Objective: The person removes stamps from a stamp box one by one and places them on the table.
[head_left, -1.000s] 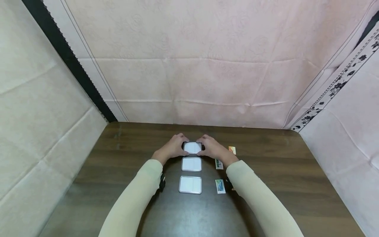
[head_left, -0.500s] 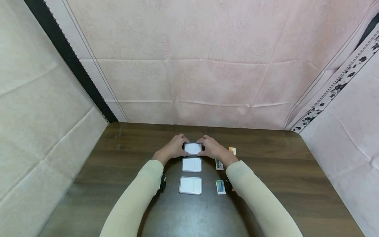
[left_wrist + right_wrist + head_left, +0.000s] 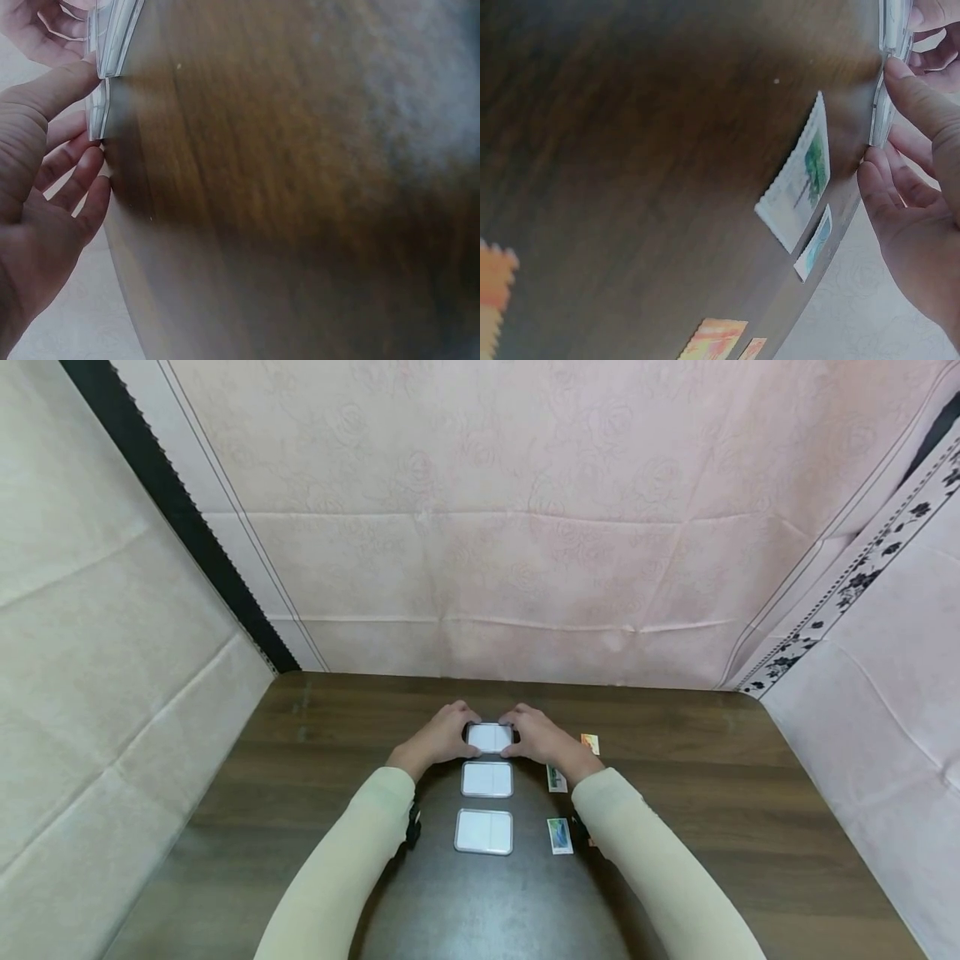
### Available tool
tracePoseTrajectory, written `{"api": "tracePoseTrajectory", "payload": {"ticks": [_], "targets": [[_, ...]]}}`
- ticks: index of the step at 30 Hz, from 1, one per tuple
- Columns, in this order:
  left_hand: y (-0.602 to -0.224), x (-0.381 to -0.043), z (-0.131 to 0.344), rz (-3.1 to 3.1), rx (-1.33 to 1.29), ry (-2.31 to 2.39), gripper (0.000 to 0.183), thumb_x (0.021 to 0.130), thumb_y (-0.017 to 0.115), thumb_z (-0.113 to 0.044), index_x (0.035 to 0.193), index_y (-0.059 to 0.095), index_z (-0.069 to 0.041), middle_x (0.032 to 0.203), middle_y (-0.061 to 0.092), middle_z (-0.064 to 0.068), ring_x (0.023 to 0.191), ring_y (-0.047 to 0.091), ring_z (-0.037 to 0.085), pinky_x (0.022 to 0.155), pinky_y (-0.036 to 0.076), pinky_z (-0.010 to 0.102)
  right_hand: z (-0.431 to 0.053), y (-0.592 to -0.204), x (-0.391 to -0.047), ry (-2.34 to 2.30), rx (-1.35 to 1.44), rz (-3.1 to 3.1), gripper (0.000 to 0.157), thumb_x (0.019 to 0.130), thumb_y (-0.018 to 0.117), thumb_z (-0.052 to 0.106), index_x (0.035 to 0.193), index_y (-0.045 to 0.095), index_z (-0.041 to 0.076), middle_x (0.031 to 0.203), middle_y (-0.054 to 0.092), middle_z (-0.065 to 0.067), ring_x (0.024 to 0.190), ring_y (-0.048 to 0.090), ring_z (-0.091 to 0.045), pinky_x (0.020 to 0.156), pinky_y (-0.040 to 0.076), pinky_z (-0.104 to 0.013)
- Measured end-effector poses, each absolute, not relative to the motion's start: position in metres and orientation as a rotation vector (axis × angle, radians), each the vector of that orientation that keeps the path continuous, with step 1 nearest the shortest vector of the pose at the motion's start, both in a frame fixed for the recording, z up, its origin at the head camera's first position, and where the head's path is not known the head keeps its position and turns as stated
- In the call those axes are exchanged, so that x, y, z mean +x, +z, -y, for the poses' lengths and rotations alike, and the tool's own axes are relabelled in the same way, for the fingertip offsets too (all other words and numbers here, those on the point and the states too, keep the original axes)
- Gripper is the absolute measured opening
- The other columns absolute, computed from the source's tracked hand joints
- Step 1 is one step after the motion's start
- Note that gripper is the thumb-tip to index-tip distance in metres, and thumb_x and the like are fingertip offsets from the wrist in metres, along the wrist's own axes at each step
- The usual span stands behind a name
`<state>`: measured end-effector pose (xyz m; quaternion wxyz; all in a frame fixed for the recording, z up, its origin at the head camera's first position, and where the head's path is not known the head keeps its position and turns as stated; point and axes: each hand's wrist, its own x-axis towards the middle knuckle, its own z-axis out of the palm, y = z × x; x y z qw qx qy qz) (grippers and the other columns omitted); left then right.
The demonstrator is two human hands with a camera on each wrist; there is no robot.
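Three flat clear-edged plastic cases with white insides lie in a column on the table. Both hands grip the farthest case [image 3: 490,738] from its two sides. My left hand [image 3: 438,739] has its thumb at the near left corner and its fingers around the far left corner. Mirroring it, my right hand [image 3: 538,737] holds the right side the same way. Just nearer lie the middle case [image 3: 487,779] and the nearest case [image 3: 483,832]. In the right wrist view the thumb and fingers meet the end of the held case [image 3: 883,116], low against the tabletop.
Right of the cases lie several stamps with perforated edges: a blue-green stamp [image 3: 559,836], a green stamp [image 3: 802,172] partly behind the right wrist in the head view, and an orange stamp [image 3: 590,743]. Pale cloth [image 3: 480,568] hangs behind the wooden table [image 3: 225,860] and along both sides.
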<state>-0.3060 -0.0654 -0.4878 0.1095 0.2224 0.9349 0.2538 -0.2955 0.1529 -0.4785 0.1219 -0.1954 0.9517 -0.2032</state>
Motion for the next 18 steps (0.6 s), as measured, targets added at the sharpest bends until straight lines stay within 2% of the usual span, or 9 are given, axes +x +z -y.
{"api": "tracePoseTrajectory", "payload": {"ticks": [18], "targets": [[-0.4856, -0.3051, 0.0664, -2.756, 0.674, 0.715, 0.062, 0.086, 0.085, -0.033, 0.137, 0.063, -0.007, 0.130, 0.058, 0.008, 0.117, 0.052, 0.023, 0.107, 0.049, 0.042, -0.1551, -0.4797, -0.2935, -0.576, -0.556, -2.782, 0.067, 0.090, 0.081, 0.033, 0.147, 0.055, 0.007, 0.144, 0.053, -0.013, 0.118, 0.057, -0.025, 0.102, 0.053, -0.042]]}}
